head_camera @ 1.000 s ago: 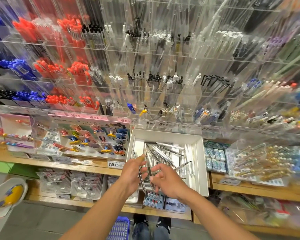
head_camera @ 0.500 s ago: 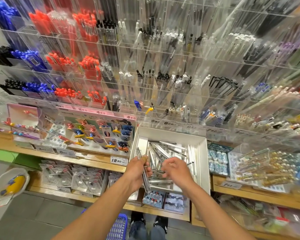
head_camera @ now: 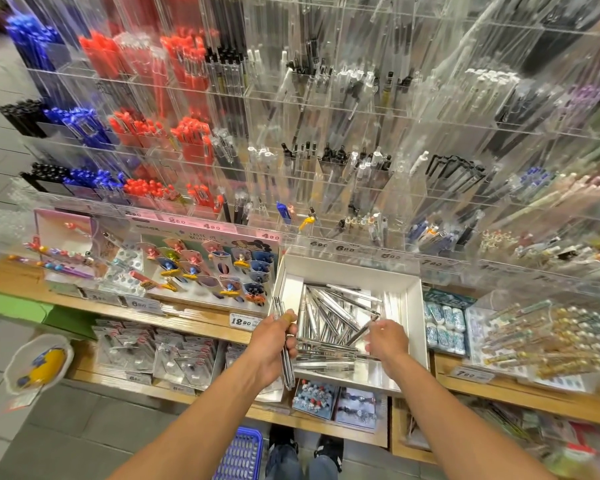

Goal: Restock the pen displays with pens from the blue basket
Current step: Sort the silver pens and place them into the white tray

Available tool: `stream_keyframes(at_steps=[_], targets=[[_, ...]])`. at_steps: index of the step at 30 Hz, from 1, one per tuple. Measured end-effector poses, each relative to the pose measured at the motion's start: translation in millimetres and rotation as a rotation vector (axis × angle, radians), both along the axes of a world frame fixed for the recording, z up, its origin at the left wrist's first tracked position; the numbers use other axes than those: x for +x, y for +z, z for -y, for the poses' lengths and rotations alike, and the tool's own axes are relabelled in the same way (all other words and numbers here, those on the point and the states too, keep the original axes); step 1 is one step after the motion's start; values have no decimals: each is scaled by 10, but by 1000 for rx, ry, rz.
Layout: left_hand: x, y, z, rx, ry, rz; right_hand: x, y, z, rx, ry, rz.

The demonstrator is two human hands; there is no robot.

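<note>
My left hand [head_camera: 274, 341] grips a small bunch of clear pens [head_camera: 286, 367], held upright at the left edge of a white box [head_camera: 414, 306]. Inside the box lie several loose clear pens [head_camera: 329, 317]. My right hand [head_camera: 387, 337] hovers over the box's right half and pinches the end of one clear pen [head_camera: 361, 332] from the pile. The blue basket [head_camera: 241, 455] sits on the floor below, next to my feet, partly hidden by my left arm. Clear acrylic pen displays [head_camera: 326, 150] fill the wall above.
Red, blue and black pens fill the left compartments [head_camera: 142, 126]. A wooden shelf [head_camera: 187, 311] carries novelty pen cards [head_camera: 205, 268] and price tags. Packaged items hang on the lower shelf [head_camera: 160, 358]. A white dish [head_camera: 39, 363] sticks out at lower left.
The view has shifted right and closer. My hands have moved apart: the left went to the box's left edge with its bunch, the right moved to the right over the pile.
</note>
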State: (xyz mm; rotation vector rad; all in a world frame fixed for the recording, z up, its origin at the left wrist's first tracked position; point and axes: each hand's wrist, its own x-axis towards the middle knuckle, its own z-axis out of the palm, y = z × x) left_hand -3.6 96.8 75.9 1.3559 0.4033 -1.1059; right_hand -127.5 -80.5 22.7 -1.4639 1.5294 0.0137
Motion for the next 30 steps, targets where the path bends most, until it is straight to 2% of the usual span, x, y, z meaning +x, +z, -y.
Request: stream_keyframes(at_steps=[1, 3, 6, 11, 17, 19, 21, 24, 27, 30], targets=[[0, -1, 2, 0, -4, 6, -5, 60, -9, -120, 98, -18], [-1, 5, 13, -6, -17, 17, -6, 241, -30, -312, 265, 75], [6, 56, 53, -31, -94, 69, 62, 578, -13, -425, 492, 265], [25, 195, 192, -79, -273, 256, 318, 960, -47, -149, 571, 482], [25, 216, 252, -113, -356, 345, 406, 895, -152, 60, 523, 632], [37, 210, 223, -98, -337, 328, 395, 788, -110, 49, 503, 578], [59, 184, 170, -103, -275, 237, 361, 608, -52, -24, 525, 414], [99, 148, 75, -120, -178, 104, 240, 246, -36, -97, 757, 78], [122, 119, -10, -108, -120, 52, 121, -36, -122, -69, 998, -63], [137, 106, -74, -108, -70, 16, 139, -128, -161, -194, 1124, -182]])
